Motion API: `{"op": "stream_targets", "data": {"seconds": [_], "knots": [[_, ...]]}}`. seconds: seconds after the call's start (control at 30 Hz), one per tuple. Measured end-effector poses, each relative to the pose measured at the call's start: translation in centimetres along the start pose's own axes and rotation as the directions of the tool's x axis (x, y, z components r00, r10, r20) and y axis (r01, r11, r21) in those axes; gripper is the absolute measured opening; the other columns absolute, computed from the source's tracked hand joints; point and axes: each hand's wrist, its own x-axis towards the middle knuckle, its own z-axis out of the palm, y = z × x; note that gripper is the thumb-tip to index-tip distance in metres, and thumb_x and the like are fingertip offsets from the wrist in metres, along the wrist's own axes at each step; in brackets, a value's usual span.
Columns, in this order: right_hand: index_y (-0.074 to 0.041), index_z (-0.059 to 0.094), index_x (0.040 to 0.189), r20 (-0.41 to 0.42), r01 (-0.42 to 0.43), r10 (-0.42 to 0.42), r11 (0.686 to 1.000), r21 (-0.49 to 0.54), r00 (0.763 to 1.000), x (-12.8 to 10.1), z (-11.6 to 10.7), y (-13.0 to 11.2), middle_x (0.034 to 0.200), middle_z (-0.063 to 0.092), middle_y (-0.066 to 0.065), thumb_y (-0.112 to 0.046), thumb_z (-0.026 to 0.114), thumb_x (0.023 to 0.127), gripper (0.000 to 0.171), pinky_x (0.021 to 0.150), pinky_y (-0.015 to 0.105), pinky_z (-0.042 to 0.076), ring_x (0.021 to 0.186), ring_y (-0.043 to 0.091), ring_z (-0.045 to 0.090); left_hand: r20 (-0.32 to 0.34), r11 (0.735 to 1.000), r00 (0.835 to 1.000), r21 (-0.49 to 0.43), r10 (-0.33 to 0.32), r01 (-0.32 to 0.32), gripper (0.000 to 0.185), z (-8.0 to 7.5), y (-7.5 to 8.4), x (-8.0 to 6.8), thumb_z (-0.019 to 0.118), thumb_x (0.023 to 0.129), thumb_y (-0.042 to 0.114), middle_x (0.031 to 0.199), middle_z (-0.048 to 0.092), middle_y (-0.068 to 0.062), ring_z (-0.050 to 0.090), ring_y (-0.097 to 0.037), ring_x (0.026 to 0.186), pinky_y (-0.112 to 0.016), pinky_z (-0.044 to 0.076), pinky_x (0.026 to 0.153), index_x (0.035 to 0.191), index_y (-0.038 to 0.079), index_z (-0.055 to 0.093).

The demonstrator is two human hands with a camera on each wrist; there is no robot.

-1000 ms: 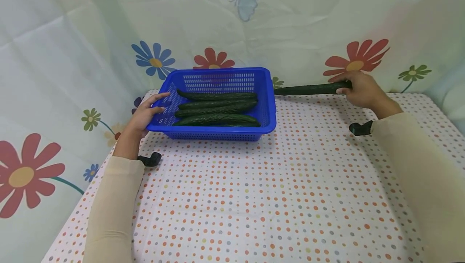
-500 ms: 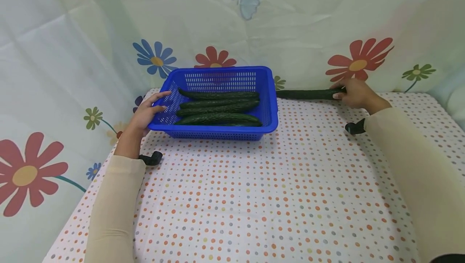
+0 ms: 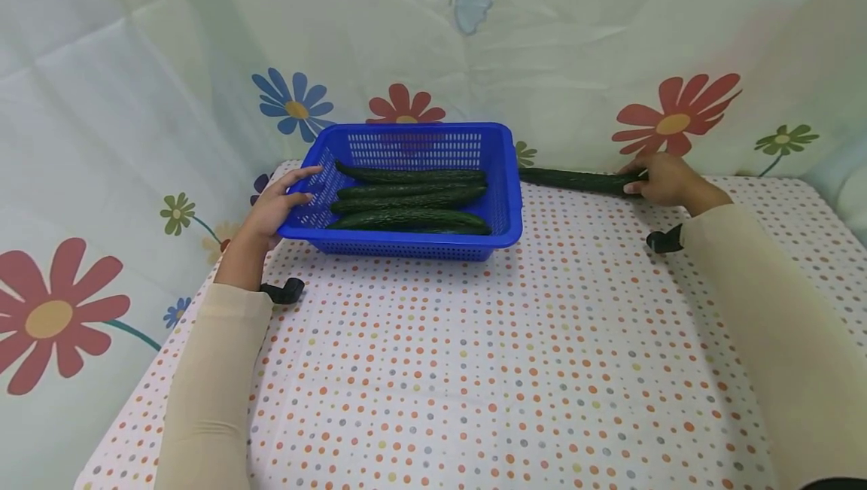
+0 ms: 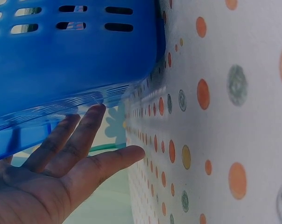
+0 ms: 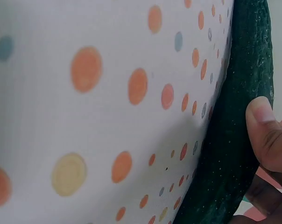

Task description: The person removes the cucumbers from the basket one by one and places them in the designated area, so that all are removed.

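A blue slotted basket [image 3: 504, 174] stands at the back of the dotted table and holds several long dark cucumbers [image 3: 406, 205]. My left hand [image 3: 279, 204] rests with straight fingers [image 4: 87, 128] against the basket's left rim [image 4: 75, 56]. To the right of the basket lies one more cucumber [image 3: 576, 180] on the cloth along the back edge. My right hand [image 3: 660, 178] grips its right end, with the thumb [image 5: 267, 133] pressed on its dark skin [image 5: 234, 116].
The table is covered by a white cloth with coloured dots [image 3: 488, 354]. A flowered curtain [image 3: 670, 117] hangs close behind and to the left. Black wrist straps [image 3: 284, 292] sit on both sleeves.
My right hand has lowered the cucumber from just above the table down onto the cloth by the back edge. The left hand and basket have stayed put.
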Motion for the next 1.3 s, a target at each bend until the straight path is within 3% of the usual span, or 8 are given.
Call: {"op": "stream_targets", "data": {"seconds": [0.5,0.57,0.63,0.73,0.8,0.93,1.13,1.3], "knots": [[0.006,0.041,0.131,0.066,0.008,-0.006,1.000,-0.029,0.998,0.7,-0.4,-0.7,0.128,0.042,0.033,-0.026,0.048,0.093,0.050,0.095,0.064,0.032,0.114,0.046,0.041,-0.030,1.000,0.999,0.004,-0.009,0.009,0.045,-0.1,0.1,-0.2,0.044,0.095,0.015,0.153,0.018,0.000,0.038,-0.037,0.129,-0.049,0.049,0.084,0.133,0.039,0.044],[0.006,0.038,0.134,0.049,0.007,-0.006,1.000,-0.027,0.999,0.6,-0.6,-1.3,0.132,0.040,0.033,-0.029,0.047,0.094,0.054,0.096,0.064,0.030,0.117,0.048,0.039,-0.034,1.000,0.999,0.009,-0.012,0.013,0.045,0.0,0.1,-0.2,0.044,0.095,0.015,0.153,0.017,0.000,0.037,-0.038,0.130,-0.050,0.049,0.084,0.133,0.039,0.044],[0.004,0.036,0.136,-0.026,0.002,-0.003,1.000,-0.015,1.000,0.5,-0.7,-2.3,0.134,0.040,0.032,-0.030,0.045,0.094,0.054,0.098,0.064,0.029,0.120,0.048,0.038,-0.036,1.000,0.999,0.011,-0.013,0.014,0.045,0.0,0.0,-0.2,0.044,0.095,0.015,0.154,0.017,0.000,0.037,-0.038,0.130,-0.051,0.048,0.085,0.133,0.039,0.045],[-0.001,0.040,0.136,-0.196,0.000,0.010,0.999,0.049,0.981,-0.2,-0.9,-4.8,0.132,0.046,0.027,-0.027,0.044,0.094,0.049,0.096,0.063,0.033,0.119,0.046,0.042,-0.037,1.000,0.999,0.024,-0.011,0.012,0.045,0.1,0.1,-0.2,0.045,0.095,0.016,0.153,0.017,0.001,0.037,-0.036,0.130,-0.050,0.048,0.087,0.132,0.040,0.045],[-0.005,0.045,0.133,-0.319,0.038,0.000,0.993,0.113,0.948,-0.7,-0.9,-6.9,0.126,0.053,0.024,-0.026,0.044,0.094,0.044,0.092,0.060,0.038,0.114,0.042,0.048,-0.031,1.000,0.999,0.027,-0.009,0.010,0.045,0.1,0.1,-0.2,0.045,0.095,0.016,0.153,0.016,0.002,0.038,-0.034,0.130,-0.047,0.048,0.089,0.132,0.040,0.045],[-0.008,0.053,0.127,-0.428,0.165,-0.075,0.970,0.178,0.901,-2.2,-1.0,-12.3,0.116,0.061,0.020,-0.025,0.048,0.094,0.038,0.090,0.056,0.042,0.109,0.038,0.055,-0.011,1.000,1.000,0.015,-0.017,0.017,0.046,0.2,0.6,-0.5,0.043,0.095,0.014,0.154,0.015,0.000,0.035,-0.036,0.131,-0.048,0.048,0.089,0.135,0.038,0.043],[-0.011,0.042,0.135,-0.356,0.355,-0.262,0.906,0.228,0.897,-4.0,-0.3,-19.3,0.104,0.064,0.010,-0.024,0.053,0.092,0.046,0.085,0.045,0.050,0.097,0.025,0.062,-0.023,0.999,1.000,0.049,-0.008,0.009,0.045,-0.1,0.1,-0.2,0.045,0.095,0.017,0.154,0.014,0.002,0.033,-0.034,0.133,-0.048,0.046,0.093,0.133,0.041,0.044],[-0.013,0.049,0.128,-0.224,0.431,-0.382,0.868,0.245,0.897,-4.8,1.9,-23.6,0.099,0.065,0.002,-0.021,0.058,0.089,0.041,0.077,0.035,0.052,0.092,0.015,0.062,-0.027,0.998,1.000,0.057,-0.009,0.011,0.044,-0.2,-0.1,-0.1,0.046,0.095,0.018,0.154,0.014,0.002,0.039,-0.034,0.129,-0.033,0.055,0.078,0.131,0.043,0.045]]}}
